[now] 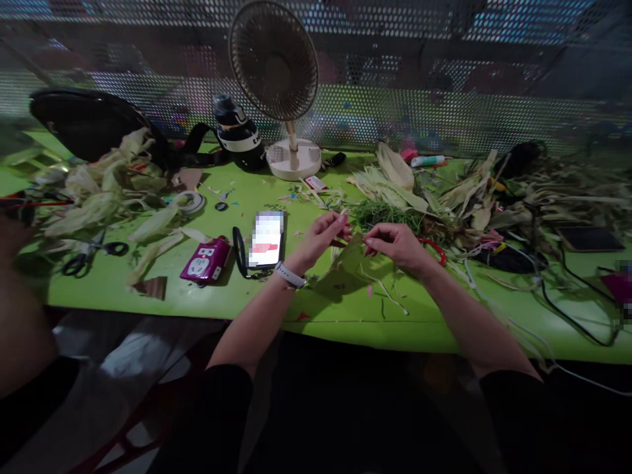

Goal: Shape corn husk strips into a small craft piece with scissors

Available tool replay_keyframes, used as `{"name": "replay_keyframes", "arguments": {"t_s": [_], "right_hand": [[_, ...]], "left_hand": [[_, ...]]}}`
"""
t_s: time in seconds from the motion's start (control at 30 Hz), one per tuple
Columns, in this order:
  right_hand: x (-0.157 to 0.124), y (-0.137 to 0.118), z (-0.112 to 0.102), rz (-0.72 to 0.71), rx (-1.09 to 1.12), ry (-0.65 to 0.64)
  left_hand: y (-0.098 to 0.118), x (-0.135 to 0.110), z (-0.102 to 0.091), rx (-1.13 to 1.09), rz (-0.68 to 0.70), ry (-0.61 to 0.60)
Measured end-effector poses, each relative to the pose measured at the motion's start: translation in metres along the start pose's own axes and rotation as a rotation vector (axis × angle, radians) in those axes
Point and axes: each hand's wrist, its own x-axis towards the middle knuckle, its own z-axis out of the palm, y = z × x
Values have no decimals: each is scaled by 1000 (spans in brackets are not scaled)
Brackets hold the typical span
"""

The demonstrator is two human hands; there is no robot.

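Observation:
My left hand [322, 238] and my right hand [394, 243] meet above the green table [345, 316], fingers pinched together on a pale green corn husk piece [345, 266] that hangs between them. A white watch sits on my left wrist. Thin husk strips [390, 293] lie on the table just below my hands. Red-handled scissors [434, 249] lie right behind my right hand.
A phone [267, 238], a pink power strip [206, 260] and black scissors [89, 253] lie to the left. Corn husk piles [106, 181] spread at left and right [474, 191]. A desk fan [281, 79] and black bottle [239, 135] stand at the back. Cables run at right.

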Motion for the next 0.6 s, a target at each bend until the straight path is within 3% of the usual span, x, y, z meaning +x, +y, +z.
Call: {"name": "replay_keyframes", "arguments": {"t_s": [0.1, 0.17, 0.43, 0.6], "right_hand": [[1, 3, 1, -11, -49, 8], [1, 4, 3, -31, -108, 22], [-4, 5, 12, -169, -422, 140], [-6, 4, 13, -198, -470, 152]], "left_hand": [[0, -3, 6, -21, -189, -190], [-4, -4, 10, 5, -240, -233], [-11, -4, 12, 407, -73, -101], [-13, -4, 13, 391, 0, -115]]}}
